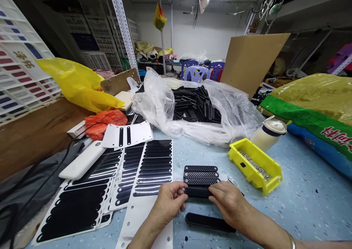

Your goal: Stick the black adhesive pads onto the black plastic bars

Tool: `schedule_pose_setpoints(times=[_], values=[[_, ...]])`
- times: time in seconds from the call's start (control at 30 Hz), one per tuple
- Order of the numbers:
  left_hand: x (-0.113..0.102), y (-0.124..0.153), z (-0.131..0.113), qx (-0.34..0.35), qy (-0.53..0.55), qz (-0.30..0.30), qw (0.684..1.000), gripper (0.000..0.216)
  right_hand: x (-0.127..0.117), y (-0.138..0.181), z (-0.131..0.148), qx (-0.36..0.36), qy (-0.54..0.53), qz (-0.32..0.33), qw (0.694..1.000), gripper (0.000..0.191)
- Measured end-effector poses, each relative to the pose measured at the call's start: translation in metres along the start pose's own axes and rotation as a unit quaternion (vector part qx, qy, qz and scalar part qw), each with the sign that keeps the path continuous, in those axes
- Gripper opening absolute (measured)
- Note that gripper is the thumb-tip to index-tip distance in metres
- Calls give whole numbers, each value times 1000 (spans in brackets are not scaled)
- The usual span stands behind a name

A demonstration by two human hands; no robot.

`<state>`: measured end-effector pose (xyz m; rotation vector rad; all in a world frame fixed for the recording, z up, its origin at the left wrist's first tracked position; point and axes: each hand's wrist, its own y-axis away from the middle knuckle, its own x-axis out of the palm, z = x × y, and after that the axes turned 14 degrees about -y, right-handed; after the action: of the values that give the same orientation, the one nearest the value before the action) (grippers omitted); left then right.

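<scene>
My left hand (168, 201) and my right hand (228, 204) both pinch a black oblong plastic strip (197, 192) between them, just above the blue speckled table (302, 190). Directly behind it lie three black strips with a mesh pattern (200, 174), stacked side by side. Another plain black strip (209, 222) lies on the table under my right wrist. White sticker sheets with rows of black oblong stickers (154, 166) spread out to the left of my left hand.
A yellow bin of small metal parts (254, 166) stands to the right, a white bottle (268, 133) behind it. A clear plastic bag of black strips (196, 107) fills the middle back. Yellow and orange bags, stacked crates, cardboard and a large green-yellow sack (316, 106) surround the table.
</scene>
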<state>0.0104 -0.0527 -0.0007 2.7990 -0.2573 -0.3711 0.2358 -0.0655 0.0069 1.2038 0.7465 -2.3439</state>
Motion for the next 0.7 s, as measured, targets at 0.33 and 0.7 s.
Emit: schedule_pose_setpoints(times=[0.33,0.7], values=[[0,-2,9,11,-6,0,1000,25,3,-1,-2,-16,23,17,999,17],[-1,-2,8,1,-6,9,1000,26,-1,-5,2,-12,29,29,999,19]])
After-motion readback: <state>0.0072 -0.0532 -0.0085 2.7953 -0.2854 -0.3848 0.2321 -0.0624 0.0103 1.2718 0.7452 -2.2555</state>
